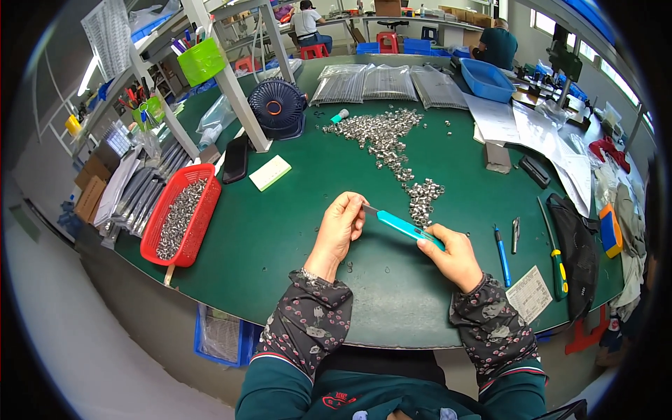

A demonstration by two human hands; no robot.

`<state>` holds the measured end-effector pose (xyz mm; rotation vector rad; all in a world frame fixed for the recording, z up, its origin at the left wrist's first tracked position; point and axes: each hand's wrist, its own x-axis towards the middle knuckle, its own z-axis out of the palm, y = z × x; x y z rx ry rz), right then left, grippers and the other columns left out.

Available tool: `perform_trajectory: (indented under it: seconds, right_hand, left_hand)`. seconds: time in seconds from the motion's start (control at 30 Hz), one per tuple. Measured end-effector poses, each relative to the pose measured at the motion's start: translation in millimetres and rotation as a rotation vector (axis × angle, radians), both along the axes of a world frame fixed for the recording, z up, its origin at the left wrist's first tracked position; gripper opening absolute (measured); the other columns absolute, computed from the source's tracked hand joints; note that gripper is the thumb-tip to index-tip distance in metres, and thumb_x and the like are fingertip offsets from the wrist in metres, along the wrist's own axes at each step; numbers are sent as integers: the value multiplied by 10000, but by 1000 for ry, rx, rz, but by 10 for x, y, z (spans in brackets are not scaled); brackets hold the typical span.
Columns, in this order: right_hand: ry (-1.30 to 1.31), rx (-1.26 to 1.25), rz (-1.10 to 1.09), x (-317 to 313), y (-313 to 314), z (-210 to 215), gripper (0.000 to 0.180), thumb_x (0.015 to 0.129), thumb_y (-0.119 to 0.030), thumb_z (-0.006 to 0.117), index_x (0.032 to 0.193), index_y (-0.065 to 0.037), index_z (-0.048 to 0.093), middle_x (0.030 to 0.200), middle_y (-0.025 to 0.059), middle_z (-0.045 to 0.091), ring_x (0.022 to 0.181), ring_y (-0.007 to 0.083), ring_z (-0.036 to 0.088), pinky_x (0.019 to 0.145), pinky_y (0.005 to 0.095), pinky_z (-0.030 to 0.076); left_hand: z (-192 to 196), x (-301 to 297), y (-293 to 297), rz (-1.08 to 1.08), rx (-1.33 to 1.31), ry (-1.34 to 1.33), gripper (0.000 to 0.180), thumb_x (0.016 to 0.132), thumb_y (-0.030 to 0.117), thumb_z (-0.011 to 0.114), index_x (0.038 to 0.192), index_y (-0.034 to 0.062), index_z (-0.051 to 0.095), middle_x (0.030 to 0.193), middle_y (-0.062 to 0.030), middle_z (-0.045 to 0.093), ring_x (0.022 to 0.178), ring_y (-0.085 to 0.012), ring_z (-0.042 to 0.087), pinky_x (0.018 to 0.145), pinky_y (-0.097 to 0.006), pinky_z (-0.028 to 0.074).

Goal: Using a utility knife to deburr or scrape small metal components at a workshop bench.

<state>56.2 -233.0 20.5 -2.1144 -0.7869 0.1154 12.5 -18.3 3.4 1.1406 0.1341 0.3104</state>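
Note:
My right hand [453, 256] grips a teal utility knife [402, 226], its blade pointing left toward my other hand. Closed in a pinch, my left hand [340, 222] has its fingertips right at the blade's tip; whatever lies between them is too small to make out. Just beyond the knife, a trail of small metal rings [423, 199] runs back into a larger heap of the same rings [385, 133]. A few dark bits [350, 266] lie on the green table [308, 189] near my left wrist.
At left stand a red basket [204, 225] of small metal parts, a phone [236, 159], a notepad [269, 172] and a fan [277, 108]. Pens [502, 255], a green-and-yellow handled tool [559, 276] and a paper slip [530, 294] lie right. Bagged rods [388, 84] and a blue bin [487, 78] sit behind.

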Motion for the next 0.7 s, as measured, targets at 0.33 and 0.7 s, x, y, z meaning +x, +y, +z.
perform_trajectory:
  seconds: [0.33,0.7]
  right_hand:
    - [-400,177,-171,-15,3,15,219,729,-223,634,810,-35,555,709,111,554,615,288,554,536,357,420]
    - [-579,-43,-100,-63,7,32,278,687,-92,636,939,-60,523,759,105,497,687,281,530,561,375,414]
  left_hand:
    - [32,-45,52,-45,-140,83,301,910,288,418,700,74,440,558,19,370,424,-47,296,338,-173,229]
    - [62,-52,74,43,-239,29,171,889,207,452,815,62,506,663,2,459,494,-50,388,360,-162,272]
